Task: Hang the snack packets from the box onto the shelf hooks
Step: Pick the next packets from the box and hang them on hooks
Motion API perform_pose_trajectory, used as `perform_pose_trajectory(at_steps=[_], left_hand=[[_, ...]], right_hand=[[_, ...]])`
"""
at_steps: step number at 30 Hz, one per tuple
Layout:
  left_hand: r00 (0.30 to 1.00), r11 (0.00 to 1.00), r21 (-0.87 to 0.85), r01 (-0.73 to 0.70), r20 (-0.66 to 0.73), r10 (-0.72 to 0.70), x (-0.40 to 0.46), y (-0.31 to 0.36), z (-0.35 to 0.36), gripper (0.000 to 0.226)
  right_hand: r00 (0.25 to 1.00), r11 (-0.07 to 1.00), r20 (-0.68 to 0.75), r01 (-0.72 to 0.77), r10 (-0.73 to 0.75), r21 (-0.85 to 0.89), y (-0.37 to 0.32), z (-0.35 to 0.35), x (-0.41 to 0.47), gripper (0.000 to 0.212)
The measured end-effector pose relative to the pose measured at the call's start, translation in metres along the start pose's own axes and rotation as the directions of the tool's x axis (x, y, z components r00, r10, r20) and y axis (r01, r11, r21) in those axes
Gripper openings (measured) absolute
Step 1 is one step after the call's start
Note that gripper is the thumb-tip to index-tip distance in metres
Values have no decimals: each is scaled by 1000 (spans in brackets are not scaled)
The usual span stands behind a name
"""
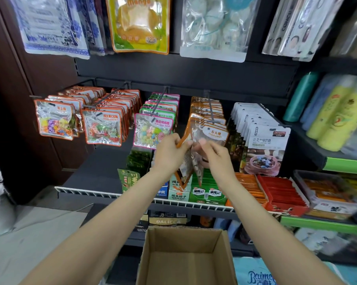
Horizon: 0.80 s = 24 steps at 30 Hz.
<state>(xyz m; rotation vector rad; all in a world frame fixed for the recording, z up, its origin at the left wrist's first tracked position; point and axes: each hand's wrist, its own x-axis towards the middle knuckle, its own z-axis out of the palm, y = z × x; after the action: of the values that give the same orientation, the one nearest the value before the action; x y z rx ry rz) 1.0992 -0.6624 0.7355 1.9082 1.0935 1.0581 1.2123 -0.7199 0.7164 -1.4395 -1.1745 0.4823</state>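
Note:
My left hand [170, 151] grips an orange-edged stone-candy packet [184, 167] by its top edge, and the packet hangs down between both hands. My right hand [211, 153] pinches another part of the same bundle just right of it. Both hands sit just below the front of a dark shelf hook [209, 108] that carries a row of matching orange stone-candy packets [211, 132]. The open cardboard box [184, 241] stands below, in front of me, and the part of its inside that shows holds nothing.
Neighbouring hooks carry orange-framed candy packets [54, 122], pink-framed marshmallow packets [153, 130] and white chocolate packets [266, 145]. A lower shelf with a white wire rail [91, 193] holds boxed snacks. Bottles [335, 112] fill the right-hand shelves. Larger bags hang above.

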Motion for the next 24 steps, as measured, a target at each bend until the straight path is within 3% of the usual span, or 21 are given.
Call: perform_pose_trajectory(at_steps=[3, 8, 11, 15, 19, 21, 24], left_hand=[[1000, 999, -35, 5, 11, -4, -2, 1, -2, 37], [998, 989, -148, 15, 63, -6, -4, -1, -7, 37], [991, 979, -205, 5, 132, 23, -6, 5, -11, 38], [986, 968, -247, 49, 168, -7, -3, 5, -12, 36], [1000, 997, -76, -17, -23, 15, 5, -1, -21, 42], [988, 996, 60, -65, -136, 73, 7, -3, -29, 45], [969, 990, 119, -81, -221, 106, 11, -7, -37, 44]], right_hand=[[1000, 1000, 12, 15, -15, 12, 0, 0, -3, 10], [998, 999, 29, -51, 52, -4, 6, -4, -2, 47], [990, 988, 26, -143, 142, 53, 10, -11, -1, 57], [976, 978, -111, -176, 188, 109, 12, -22, 5, 37], [943, 951, -194, -232, 271, 202, 16, -35, 17, 12], [935, 954, -240, -212, 262, 213, 20, -37, 25, 7], [921, 959, -299, -189, 248, 212, 21, -36, 36, 5]])
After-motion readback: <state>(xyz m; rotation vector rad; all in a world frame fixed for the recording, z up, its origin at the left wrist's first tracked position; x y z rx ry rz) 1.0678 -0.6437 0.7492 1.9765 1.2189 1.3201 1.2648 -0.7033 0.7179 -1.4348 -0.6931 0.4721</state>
